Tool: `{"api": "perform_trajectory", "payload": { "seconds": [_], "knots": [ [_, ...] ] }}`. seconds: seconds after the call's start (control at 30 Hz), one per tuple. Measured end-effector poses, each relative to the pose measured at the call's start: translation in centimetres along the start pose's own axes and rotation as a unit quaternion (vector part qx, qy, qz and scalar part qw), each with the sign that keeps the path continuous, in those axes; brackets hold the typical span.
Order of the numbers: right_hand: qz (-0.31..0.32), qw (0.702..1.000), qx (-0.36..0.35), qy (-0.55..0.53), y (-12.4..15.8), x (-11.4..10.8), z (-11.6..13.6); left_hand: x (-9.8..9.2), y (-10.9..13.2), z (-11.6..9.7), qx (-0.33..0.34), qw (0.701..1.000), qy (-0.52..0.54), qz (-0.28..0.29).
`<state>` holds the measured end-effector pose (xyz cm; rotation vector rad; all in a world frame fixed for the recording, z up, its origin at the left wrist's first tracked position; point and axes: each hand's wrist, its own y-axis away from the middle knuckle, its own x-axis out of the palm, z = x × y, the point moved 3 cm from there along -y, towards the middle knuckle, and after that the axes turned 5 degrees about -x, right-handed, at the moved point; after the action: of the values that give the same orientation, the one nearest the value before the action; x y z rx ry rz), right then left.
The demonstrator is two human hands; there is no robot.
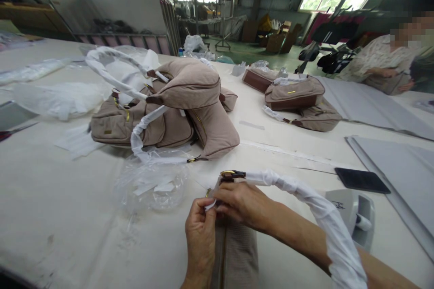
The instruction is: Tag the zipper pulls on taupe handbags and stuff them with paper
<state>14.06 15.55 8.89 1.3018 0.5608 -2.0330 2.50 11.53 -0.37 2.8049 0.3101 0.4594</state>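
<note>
A taupe ribbed handbag (237, 253) with a zipper along its top lies in front of me at the table's near edge. Its strap (305, 194), wrapped in white paper, arches over my right forearm from a gold ring (228, 173). My left hand (201, 230) pinches a small white strip (210, 206) between thumb and fingers at the bag's far end. Right beside it, my right hand (242, 201) is closed with curled fingers at the same end of the bag. What the right fingertips grip is hidden.
Several taupe handbags (193, 83) are piled ahead, beside crumpled clear plastic (152, 185). More handbags (294, 92) lie at the back right. A black phone (362, 180) and a grey-white tape dispenser (352, 216) are to my right. Another person (376, 61) stands across the table.
</note>
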Motion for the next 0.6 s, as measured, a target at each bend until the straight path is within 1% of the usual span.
{"api": "perform_trajectory", "payload": {
  "seconds": [0.1, 0.2, 0.27, 0.37, 0.47, 0.53, 0.6],
  "knots": [
    [0.014, 1.000, -0.009, -0.011, -0.3, -0.4, -0.2, 0.3, 0.1, -0.1, -0.006, 1.000, 0.003, 0.012],
    [0.033, 0.999, -0.030, -0.024, -0.7, -1.0, 0.0, 0.5, 0.2, -0.6, -0.015, 1.000, -0.001, 0.001],
    [0.051, 0.998, -0.033, -0.007, -1.1, -1.2, 0.2, 0.7, 0.2, -0.9, -0.021, 1.000, -0.008, -0.002],
    [0.066, 0.993, -0.029, 0.096, -1.4, -0.9, 0.5, 0.8, 0.2, -1.2, -0.035, 0.999, 0.000, 0.016],
    [0.067, 0.972, -0.054, 0.218, -1.4, 0.2, 0.8, 0.9, -0.1, -1.2, -0.047, 0.998, 0.026, 0.043],
    [0.048, 0.961, -0.084, 0.258, -1.1, 1.0, 0.7, 0.9, -0.3, -1.1, -0.045, 0.997, 0.041, 0.039],
    [0.005, 0.955, -0.113, 0.273, -0.8, 1.7, 0.5, 0.9, -0.6, -0.9, -0.030, 0.998, 0.048, 0.014]
  ]
}}
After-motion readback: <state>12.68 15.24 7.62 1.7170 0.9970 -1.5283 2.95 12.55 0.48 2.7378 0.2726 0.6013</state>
